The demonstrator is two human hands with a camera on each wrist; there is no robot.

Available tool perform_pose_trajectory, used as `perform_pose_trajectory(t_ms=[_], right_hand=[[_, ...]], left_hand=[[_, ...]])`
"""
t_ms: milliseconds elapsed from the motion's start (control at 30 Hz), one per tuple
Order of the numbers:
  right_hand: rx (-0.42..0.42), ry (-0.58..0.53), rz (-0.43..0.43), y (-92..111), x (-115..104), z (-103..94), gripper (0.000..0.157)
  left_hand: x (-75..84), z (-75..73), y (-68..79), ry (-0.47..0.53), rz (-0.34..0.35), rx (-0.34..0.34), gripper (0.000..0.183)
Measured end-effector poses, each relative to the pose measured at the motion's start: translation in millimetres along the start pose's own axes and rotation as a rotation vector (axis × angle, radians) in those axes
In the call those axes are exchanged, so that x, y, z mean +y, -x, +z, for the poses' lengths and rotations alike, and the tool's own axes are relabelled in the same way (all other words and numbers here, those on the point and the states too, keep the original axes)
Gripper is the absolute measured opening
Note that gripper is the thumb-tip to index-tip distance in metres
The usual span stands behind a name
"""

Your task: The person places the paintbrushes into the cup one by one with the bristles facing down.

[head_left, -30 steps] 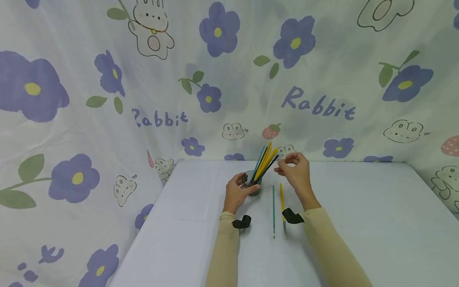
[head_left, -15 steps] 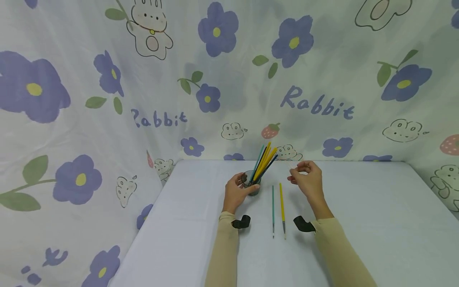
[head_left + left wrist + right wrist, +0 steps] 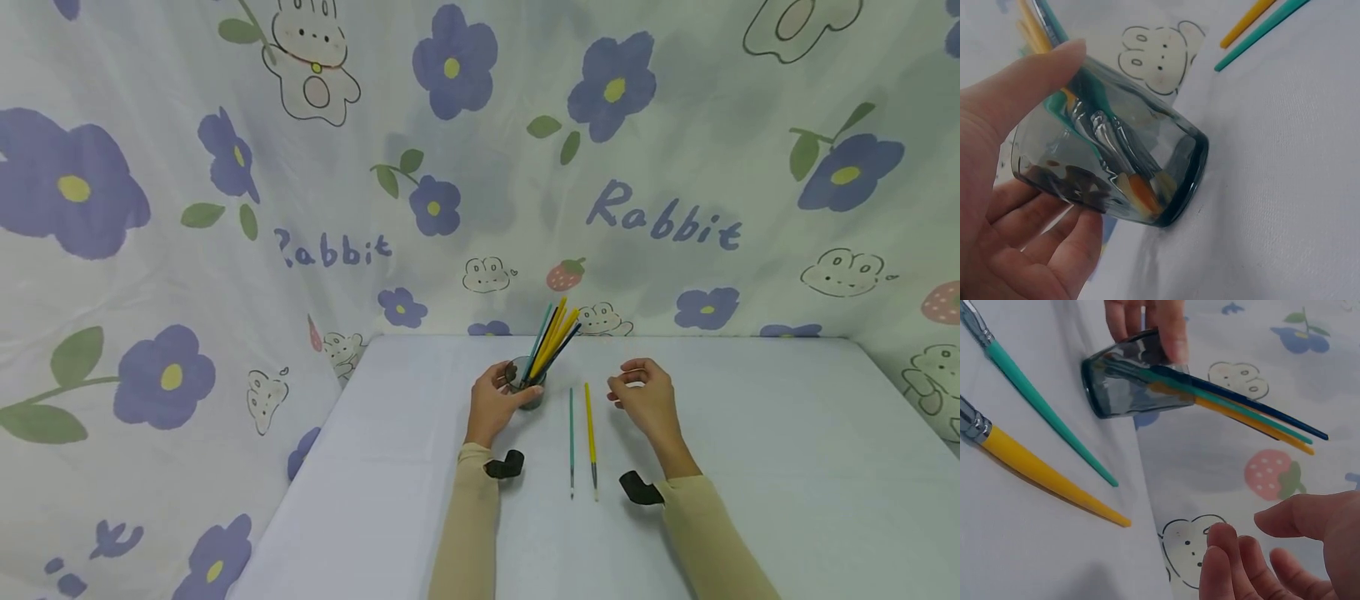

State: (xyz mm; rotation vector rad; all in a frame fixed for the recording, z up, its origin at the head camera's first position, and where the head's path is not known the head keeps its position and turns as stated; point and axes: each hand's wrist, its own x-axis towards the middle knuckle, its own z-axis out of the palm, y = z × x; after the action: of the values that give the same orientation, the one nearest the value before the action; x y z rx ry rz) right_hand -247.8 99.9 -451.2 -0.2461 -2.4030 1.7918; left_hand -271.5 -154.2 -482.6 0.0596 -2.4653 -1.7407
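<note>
My left hand (image 3: 495, 406) grips a tinted clear glass cup (image 3: 1175, 134), thumb on one side and fingers on the other. Several paintbrushes (image 3: 1254, 412) with yellow, green and dark blue handles lean in the cup, bristles down at its base. Flat on the table to the right of the cup lie a green paintbrush (image 3: 572, 433) and a yellow paintbrush (image 3: 590, 425), side by side, handle ends pointing away. Beyond the yellow brush my right hand (image 3: 647, 400) hovers over the table, fingers loosely bent, thumb apart from them in the right wrist view, holding nothing.
A white cloth covers the table (image 3: 360, 500). Behind and to the left hangs a curtain (image 3: 517, 167) printed with blue flowers and rabbits. Each sleeve cuff has a black wrist mount, one on the left (image 3: 506, 464) and one on the right (image 3: 641, 488).
My right hand has moved right, away from the brushes in the cup, and then lower towards the table. The left hand, cup and two lying brushes stay put.
</note>
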Motion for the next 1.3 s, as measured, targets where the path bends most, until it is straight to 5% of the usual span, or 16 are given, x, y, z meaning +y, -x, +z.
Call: perform_pose_trajectory(t_ms=[800, 1300], right_hand=[[-0.245, 0.266, 0.041, -0.3, 24.1, 26.8, 0.040], [-0.270, 0.421, 0.046, 6.3, 21.5, 34.7, 0.044]], left_hand=[[3.2, -1.8, -0.2, -0.012, -0.003, 0.005, 0.082], [2.9, -0.7, 1.2, -0.012, -0.008, -0.001, 0.082]])
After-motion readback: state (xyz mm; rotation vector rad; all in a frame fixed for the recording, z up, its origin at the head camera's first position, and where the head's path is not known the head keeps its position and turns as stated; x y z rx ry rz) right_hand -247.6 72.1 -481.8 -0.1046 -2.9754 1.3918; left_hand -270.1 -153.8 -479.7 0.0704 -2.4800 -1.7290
